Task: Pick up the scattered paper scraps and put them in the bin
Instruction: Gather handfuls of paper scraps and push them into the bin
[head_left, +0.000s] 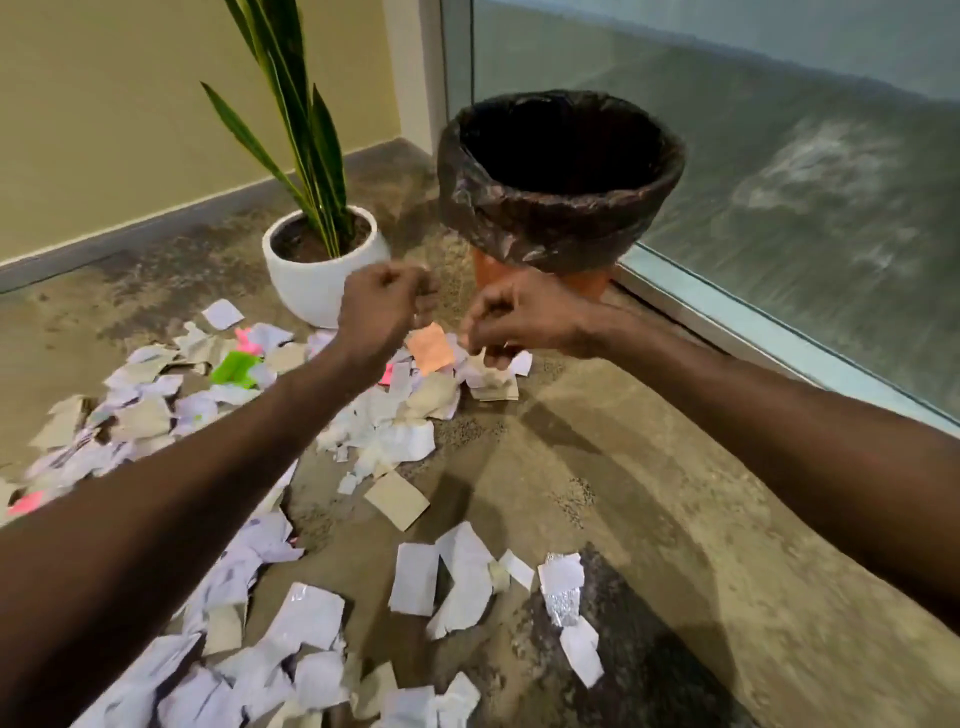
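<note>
on the floor before the bin: both arms reach forward and the two hands meet over the far end of the litter, just short of the bin's base.
left hand (387, 301): curled into a loose fist, raised a little above the pile; blurred, and i cannot tell whether any paper is inside it.
right hand (511, 319): fingers bunched and pointing down onto a small heap of white and tan scraps (491, 376); it appears to be pinching at them, but blur hides whether a piece is truly held.
bin (561, 208): just beyond and above both hands, lined with a dark bag, mouth open; the inside is black shadow, so what it already holds cannot be seen.
orange scrap (431, 348): lies between the two hands, just below them, loose on the pile.
paper scraps (395, 441): a dense drift runs from under the hands back toward the person and out to the left hand's side.
nearer scraps (452, 582): more white pieces well back from the hands, close to the person, with a foil-like piece (561, 587) beside them.
potted plant (324, 260): white pot just to the left of the left hand, touching the edge of the litter.
progress, as a judgement: early; nearly all the paper is on the floor.
what is left: many handfuls, the far heap first, then the near and left spreads.
</note>
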